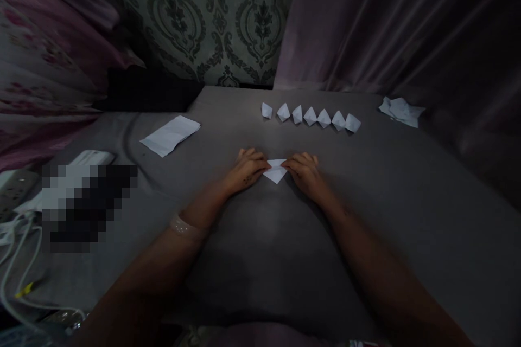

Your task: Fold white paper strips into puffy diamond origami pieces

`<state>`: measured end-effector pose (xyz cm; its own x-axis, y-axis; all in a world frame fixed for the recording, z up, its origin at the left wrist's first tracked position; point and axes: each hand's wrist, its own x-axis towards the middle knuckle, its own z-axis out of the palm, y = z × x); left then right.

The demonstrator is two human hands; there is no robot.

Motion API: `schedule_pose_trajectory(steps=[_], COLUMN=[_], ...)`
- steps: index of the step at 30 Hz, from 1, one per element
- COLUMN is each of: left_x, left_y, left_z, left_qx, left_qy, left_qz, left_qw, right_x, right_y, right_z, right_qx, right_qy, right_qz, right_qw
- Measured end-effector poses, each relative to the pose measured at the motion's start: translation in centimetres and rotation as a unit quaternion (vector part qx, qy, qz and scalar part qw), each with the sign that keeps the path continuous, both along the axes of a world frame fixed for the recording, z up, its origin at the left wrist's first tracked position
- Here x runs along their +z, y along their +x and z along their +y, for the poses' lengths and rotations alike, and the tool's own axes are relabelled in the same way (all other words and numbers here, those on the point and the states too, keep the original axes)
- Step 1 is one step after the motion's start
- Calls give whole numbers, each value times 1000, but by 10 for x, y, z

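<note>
My left hand [246, 167] and my right hand [304, 170] rest on the grey cloth surface [260, 238], both pinching a small white folded paper triangle [275, 172] between them, its point toward me. The fingers of each hand are pressed together on the paper's upper corners. Beyond my hands lies a row of several small folded white paper pieces [311, 116], side by side.
A stack of flat white paper slips [171, 134] lies at the left. Crumpled or loose white papers [401, 110] sit at the far right near a dark curtain. A power strip and white cables [16, 211] lie at the left edge. Patterned wall behind.
</note>
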<state>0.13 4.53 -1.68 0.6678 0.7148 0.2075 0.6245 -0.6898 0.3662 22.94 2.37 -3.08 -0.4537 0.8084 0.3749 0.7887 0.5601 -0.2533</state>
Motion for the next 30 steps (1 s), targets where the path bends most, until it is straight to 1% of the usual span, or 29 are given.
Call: schedule_pose_trajectory(steps=[4,7,11,16,18,21,24,26,28,30], left_x=[-3,-5,-7,-7,-3,10,23,27,26,22], left_y=[-4,-5,-6,-14,-17,-16,-5,6,19,29], left_z=[-1,-2,-4,-9,-12,-19,-30,-39,-46,-53], left_qx=[-39,-62,-58,-47,-41,-36,10,47,95,126], left_qy=[57,89,118,95,78,50,53,65,83,95], left_qz=[30,59,89,78,71,89,143,169,177,176], left_qw=[997,992,987,991,994,994,988,982,976,972], right_x=[1,4,7,7,6,8,15,22,27,30], right_y=[3,4,3,3,5,8,5,-1,-9,-19], right_z=[-5,-8,-11,-13,-15,-19,-24,-27,-31,-35], right_qx=[10,10,5,3,-1,-7,-16,-32,-52,-65], right_qy=[29,35,37,47,37,13,-9,-17,-20,-15], right_qz=[-65,-89,-105,-111,-112,-115,-122,-138,-157,-165], right_qw=[997,995,994,993,993,993,992,990,986,984])
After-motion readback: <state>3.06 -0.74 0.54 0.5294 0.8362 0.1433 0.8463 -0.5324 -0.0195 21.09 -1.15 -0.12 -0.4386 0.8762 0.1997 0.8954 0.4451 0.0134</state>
